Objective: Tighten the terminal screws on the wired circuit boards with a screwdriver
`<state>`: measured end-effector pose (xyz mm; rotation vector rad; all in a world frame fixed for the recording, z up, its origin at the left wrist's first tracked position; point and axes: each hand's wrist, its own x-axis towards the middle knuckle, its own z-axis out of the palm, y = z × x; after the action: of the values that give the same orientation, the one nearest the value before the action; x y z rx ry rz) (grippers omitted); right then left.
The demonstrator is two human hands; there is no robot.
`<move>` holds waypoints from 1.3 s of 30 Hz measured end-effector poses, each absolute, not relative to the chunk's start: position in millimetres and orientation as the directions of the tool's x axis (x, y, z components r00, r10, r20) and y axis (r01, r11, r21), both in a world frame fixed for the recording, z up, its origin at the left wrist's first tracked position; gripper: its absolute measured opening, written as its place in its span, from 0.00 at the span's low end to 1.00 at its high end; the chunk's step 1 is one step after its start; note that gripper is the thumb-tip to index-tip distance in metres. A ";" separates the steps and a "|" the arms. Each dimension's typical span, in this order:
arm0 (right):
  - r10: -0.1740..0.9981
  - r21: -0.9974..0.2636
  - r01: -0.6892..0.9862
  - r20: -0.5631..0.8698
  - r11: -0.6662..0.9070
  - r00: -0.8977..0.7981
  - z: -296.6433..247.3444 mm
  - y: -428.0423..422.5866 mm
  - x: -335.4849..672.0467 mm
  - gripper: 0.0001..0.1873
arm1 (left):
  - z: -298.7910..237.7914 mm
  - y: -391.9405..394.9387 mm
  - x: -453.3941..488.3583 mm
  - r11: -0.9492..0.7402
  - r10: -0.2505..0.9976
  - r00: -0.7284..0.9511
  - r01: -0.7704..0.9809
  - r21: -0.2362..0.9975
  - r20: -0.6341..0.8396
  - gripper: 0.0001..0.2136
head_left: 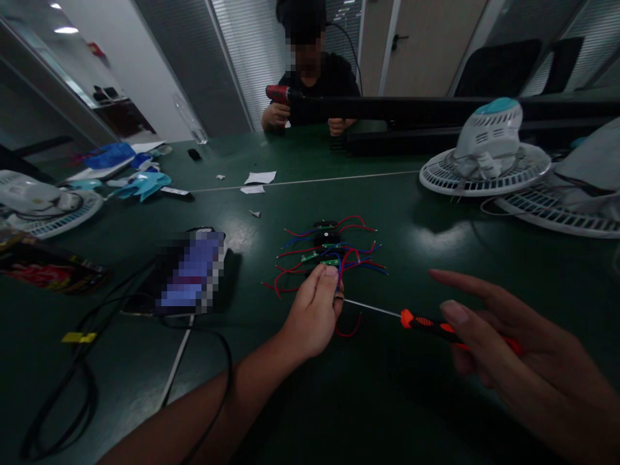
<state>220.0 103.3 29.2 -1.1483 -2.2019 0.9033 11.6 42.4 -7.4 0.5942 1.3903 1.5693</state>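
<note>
Near the middle of the table, my left hand (pixel 312 310) is closed in a pinch on a small wired circuit board, mostly hidden under the thumb and fingers. Red and blue wires trail out beside it. My right hand (pixel 513 361) holds a screwdriver (pixel 426 323) with an orange and black handle, its index finger stretched out away from the handle. The metal shaft (pixel 371 307) points left, and its tip ends at my left fingers. Just beyond my left hand lie several green circuit boards (pixel 310 256) with black parts and red and blue wires.
A phone (pixel 194 274) with a cable lies left of my left arm, with a dark can (pixel 46 261) farther left. White fan parts (pixel 484 174) stand at right. Scraps of paper (pixel 260 177) lie farther back. Opposite, a person holds a red power drill (pixel 277 93) by long black bars (pixel 411 108).
</note>
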 end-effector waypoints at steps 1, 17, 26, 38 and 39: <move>0.839 -0.741 0.510 0.132 0.437 -0.527 29.5 103.2 219.2 0.22 | -7.6 42.3 11.5 0.069 0.865 -0.452 -0.320 0.945 -0.216 0.19; 0.838 -0.748 0.468 0.215 0.471 -0.501 31.9 100.0 216.4 0.22 | -6.0 43.0 11.7 0.059 0.859 -0.458 -0.354 0.934 -0.227 0.18; 0.839 -0.738 0.476 0.222 0.478 -0.497 34.2 99.2 214.1 0.21 | -3.5 41.7 12.5 0.071 0.863 -0.450 -0.337 0.939 -0.227 0.17; 0.873 -0.742 0.546 0.108 0.389 -0.475 25.9 104.5 219.4 0.26 | -6.5 43.2 10.4 0.060 0.864 -0.456 -0.325 0.944 -0.212 0.18; 0.873 -0.743 0.543 0.113 0.392 -0.475 24.7 105.2 219.7 0.25 | -6.5 43.6 10.5 0.059 0.863 -0.458 -0.330 0.942 -0.214 0.18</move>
<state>219.7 105.2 24.7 -1.2109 -2.1603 0.8838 10.5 43.6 -6.5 0.5837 1.3785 1.5820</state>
